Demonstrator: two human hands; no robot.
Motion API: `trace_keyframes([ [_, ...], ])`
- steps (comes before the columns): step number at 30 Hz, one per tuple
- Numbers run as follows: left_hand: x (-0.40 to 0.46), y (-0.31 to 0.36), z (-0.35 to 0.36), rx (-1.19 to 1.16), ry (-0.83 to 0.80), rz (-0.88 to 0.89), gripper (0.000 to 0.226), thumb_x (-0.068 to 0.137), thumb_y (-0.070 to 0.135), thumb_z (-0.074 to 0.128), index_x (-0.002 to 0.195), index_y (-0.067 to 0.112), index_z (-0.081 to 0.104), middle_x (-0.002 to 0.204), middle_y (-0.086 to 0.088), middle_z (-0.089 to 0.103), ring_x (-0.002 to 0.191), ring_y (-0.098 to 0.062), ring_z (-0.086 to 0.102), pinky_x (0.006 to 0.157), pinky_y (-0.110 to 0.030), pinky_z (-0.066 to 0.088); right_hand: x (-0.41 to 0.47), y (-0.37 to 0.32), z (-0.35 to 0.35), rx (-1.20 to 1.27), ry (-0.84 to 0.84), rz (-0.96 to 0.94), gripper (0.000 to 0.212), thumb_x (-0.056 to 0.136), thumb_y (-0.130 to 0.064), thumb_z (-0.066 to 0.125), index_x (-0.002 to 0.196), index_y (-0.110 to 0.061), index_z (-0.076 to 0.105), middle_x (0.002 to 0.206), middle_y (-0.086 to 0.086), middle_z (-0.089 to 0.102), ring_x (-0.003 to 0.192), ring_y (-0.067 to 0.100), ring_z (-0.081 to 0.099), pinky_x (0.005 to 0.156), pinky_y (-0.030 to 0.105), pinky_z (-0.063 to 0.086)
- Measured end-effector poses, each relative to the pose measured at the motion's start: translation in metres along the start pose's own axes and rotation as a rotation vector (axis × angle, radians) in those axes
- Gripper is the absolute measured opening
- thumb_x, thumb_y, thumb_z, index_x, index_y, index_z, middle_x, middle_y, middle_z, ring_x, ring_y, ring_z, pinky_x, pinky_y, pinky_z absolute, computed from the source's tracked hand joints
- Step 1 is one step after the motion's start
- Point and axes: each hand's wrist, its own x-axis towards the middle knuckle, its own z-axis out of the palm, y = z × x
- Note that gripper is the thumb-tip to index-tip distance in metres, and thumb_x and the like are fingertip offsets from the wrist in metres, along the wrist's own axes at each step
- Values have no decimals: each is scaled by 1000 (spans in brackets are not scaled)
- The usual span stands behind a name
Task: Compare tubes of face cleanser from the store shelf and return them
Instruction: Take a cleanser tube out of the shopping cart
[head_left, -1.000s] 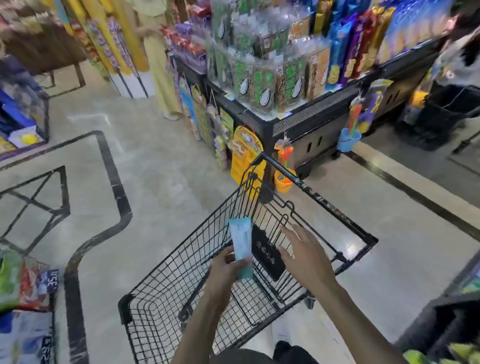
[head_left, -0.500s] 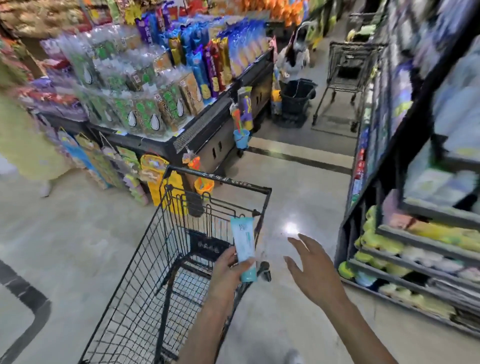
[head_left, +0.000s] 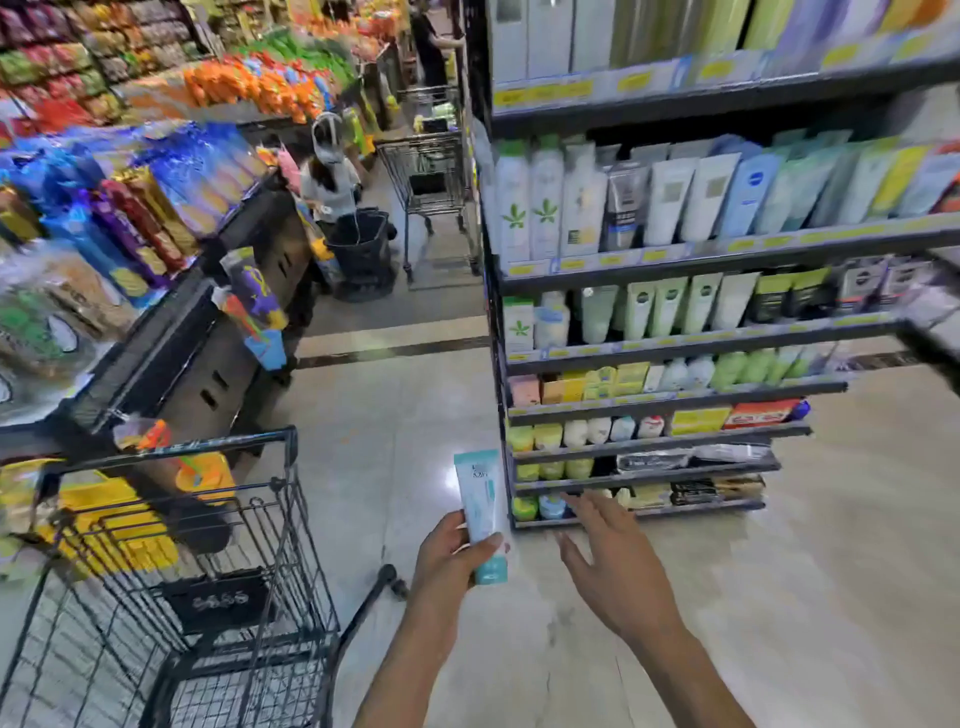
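Observation:
My left hand (head_left: 451, 552) grips a pale blue-and-white cleanser tube (head_left: 480, 506) upright, its teal cap pointing down, low in the middle of the view. My right hand (head_left: 613, 566) hangs just right of it, fingers spread and holding nothing, in front of the bottom shelves. The dark store shelf (head_left: 675, 343) stands ahead on the right. Rows of white, green and blue cleanser tubes (head_left: 691, 200) fill its upper levels, with small jars and boxes lower down.
A black wire shopping cart (head_left: 197, 566) stands at lower left, close to my left arm. Behind it is a low display table (head_left: 171, 332) piled with snack packets. A person (head_left: 330, 179) crouches by a black basket (head_left: 361, 244) down the aisle, near another cart (head_left: 434, 171).
My view has swung right from the cart to the cleanser shelf. Both hands moved off the cart towards the shelf; the left one still holds the tube.

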Motion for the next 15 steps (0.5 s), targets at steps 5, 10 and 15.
trace_keyframes([
  [5,-9,-24,94,46,-63,-14,52,81,7,82,130,16,65,122,-6,73,108,-36,71,91,-54,59,-29,77,-48,2,58,78,50,103,-49,49,150,-32,46,156,-6,43,144,18,37,115,33,37],
  [10,-13,-37,176,85,-175,-8,49,83,7,81,128,18,65,122,-5,74,107,-33,72,93,-53,59,-50,141,-86,-2,121,169,51,102,-48,51,149,-29,48,153,-4,47,142,18,40,114,32,38],
  [15,-5,-39,229,89,-216,-16,56,81,7,82,133,17,62,123,-4,73,108,-30,72,88,-46,61,-52,183,-109,1,165,188,49,100,-45,55,147,-28,51,146,-4,53,137,19,45,112,33,41],
])
